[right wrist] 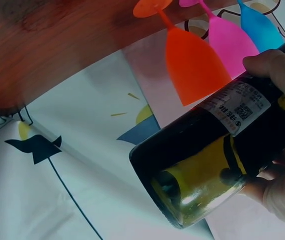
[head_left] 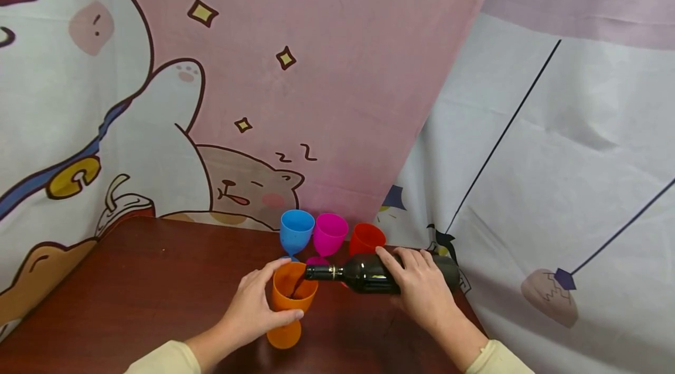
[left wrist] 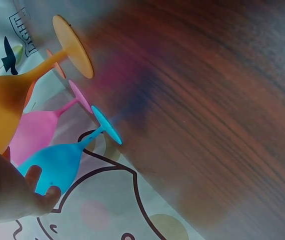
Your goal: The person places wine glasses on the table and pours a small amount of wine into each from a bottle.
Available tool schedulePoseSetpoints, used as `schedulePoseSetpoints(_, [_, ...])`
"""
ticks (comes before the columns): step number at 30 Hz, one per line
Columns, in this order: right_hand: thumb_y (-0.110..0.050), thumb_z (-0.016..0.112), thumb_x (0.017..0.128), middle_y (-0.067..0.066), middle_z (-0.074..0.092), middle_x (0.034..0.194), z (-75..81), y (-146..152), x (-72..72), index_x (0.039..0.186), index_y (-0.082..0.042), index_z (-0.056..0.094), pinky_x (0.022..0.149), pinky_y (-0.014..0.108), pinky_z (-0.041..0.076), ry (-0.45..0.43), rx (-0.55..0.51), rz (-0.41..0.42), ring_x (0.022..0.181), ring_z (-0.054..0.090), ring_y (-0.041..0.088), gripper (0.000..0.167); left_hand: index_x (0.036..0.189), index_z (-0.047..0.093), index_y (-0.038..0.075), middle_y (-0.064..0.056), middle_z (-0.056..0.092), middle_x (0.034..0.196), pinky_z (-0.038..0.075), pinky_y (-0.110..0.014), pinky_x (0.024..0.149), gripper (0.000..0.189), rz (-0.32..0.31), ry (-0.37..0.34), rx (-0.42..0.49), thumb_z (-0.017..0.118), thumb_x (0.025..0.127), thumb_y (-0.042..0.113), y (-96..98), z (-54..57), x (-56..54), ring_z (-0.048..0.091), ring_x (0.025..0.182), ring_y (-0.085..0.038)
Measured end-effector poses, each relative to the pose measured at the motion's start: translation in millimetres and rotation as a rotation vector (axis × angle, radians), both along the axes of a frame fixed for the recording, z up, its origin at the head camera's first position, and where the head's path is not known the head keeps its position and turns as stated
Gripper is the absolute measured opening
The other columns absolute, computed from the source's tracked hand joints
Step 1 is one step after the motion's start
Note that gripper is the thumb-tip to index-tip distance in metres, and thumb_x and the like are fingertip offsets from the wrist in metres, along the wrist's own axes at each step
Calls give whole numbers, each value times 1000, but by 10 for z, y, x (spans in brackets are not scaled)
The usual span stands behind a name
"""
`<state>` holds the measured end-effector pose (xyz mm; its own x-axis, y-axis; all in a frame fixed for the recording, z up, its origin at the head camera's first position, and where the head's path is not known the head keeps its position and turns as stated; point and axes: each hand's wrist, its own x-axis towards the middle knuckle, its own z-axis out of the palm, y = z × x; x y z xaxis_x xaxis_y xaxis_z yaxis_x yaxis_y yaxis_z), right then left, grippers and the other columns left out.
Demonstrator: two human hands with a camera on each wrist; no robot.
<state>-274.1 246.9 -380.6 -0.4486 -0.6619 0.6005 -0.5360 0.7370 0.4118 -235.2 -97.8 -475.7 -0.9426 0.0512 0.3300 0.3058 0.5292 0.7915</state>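
My left hand (head_left: 250,306) grips an orange plastic goblet (head_left: 285,336) around its bowl, thumb at the near side and forefinger near the far rim. A dark glass wine bottle (head_left: 364,274) lies almost level in my right hand (head_left: 424,289), its neck pointing left and its mouth over the goblet's rim. Dark liquid runs from the mouth into the orange bowl. On the bottle's side, the right wrist view shows a white label (right wrist: 242,107) with a printed code. In the left wrist view, some fingers (left wrist: 47,197) overlap the blue goblet behind.
Behind stand a blue goblet (head_left: 296,232), a magenta goblet (head_left: 330,234) and a red-orange goblet (head_left: 367,238), in a row along the back of the brown wooden table (head_left: 158,286). The bottle partly hides the red-orange one. A cartoon-printed cloth (head_left: 343,69) hangs behind and to the right.
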Motion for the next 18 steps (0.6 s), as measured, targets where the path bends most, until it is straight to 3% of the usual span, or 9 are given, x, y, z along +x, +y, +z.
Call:
schedulePoseSetpoints(5, [-26,106,46,11,70,112,-44,-33,49,140,-17,67,92,50,60,-75,-13,-30,99,69,30,103,150,52,38,10,71,134,43,-67,112,97,5,-2,-1,99,67,54,6,-9,0,54,134,-34])
schedulePoseSetpoints(9, [-25,104,48,8,71,114,-98,-99,90,143,-20,65,88,50,62,-182,-55,-68,99,70,29,102,150,52,39,10,71,135,43,-69,112,96,5,-10,5,100,68,53,11,-14,-3,52,136,-36])
schedulePoseSetpoints(14, [-27,100,58,3,73,119,-163,-203,132,145,-26,63,74,49,64,-388,-156,-144,101,72,24,95,149,52,42,9,71,134,45,-70,110,95,12,-16,14,99,68,52,14,-19,0,52,135,-36])
schedulePoseSetpoints(18, [-25,100,62,-1,74,122,-216,-271,151,145,-27,63,78,45,64,-556,-299,-158,100,72,17,90,150,52,40,10,71,131,46,-68,109,94,16,-23,23,99,69,52,14,-18,4,52,134,-33])
